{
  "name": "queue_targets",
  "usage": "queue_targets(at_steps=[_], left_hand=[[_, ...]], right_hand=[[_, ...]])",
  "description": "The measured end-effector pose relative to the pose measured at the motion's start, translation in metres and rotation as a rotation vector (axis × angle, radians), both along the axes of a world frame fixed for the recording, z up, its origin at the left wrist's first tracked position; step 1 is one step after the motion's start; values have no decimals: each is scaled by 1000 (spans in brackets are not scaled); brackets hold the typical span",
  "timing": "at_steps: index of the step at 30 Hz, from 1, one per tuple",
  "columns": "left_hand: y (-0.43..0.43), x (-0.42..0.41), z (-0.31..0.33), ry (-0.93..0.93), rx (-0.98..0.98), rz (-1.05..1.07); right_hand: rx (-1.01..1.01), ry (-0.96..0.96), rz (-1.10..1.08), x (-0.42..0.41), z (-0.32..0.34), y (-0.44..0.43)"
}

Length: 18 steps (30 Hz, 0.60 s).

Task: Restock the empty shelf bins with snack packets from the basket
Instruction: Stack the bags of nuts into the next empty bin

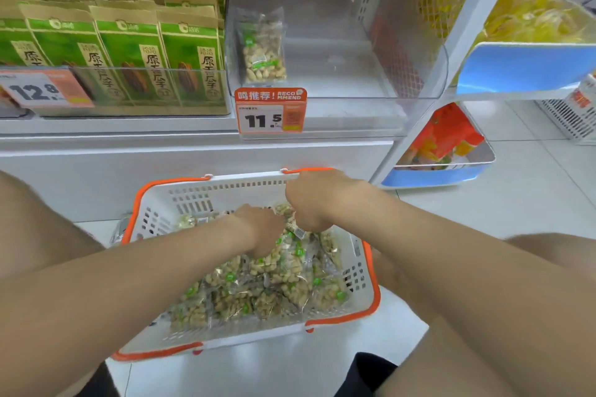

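The white shelf (129, 126) carries a clear bin (354, 74) at twelve o'clock, with one snack packet (263, 48) upright by its left wall. Just beside it, at ten o'clock, is a bin of green packets (135, 55). On the tiled floor (532, 177), at six o'clock, stands an orange-rimmed white basket (190, 200).

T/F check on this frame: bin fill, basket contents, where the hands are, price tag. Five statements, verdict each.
1. The clear bin holds one peanut packet. True.
2. The basket is empty. False: it holds many snack packets.
3. The left hand and the right hand are both down in the basket. True.
4. The bin's price tag reads 12.8. False: it reads 11.5.
5. The peanut packet lies flat at the bin's right end. False: it stands upright at the left end.
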<state>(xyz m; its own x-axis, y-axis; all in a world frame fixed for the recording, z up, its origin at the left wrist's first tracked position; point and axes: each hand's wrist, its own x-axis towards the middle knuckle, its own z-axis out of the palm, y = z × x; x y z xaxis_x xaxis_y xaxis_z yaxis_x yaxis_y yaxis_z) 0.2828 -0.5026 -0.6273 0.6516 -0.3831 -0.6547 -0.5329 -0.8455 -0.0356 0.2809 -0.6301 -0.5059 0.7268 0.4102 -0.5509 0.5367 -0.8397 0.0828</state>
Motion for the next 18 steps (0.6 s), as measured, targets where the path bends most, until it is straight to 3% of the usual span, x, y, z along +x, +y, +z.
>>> queue_targets(at_steps=[9, 15, 18], left_hand=[[-7, -24, -52, 58, 114, -311], [-15, -32, -66, -49, 116, -529], [-14, -27, -59, -96, 84, -497]], right_hand=[[4, -15, -7, 11, 1, -2], [23, 12, -11, 7, 7, -4], [2, 35, -17, 7, 8, -3]])
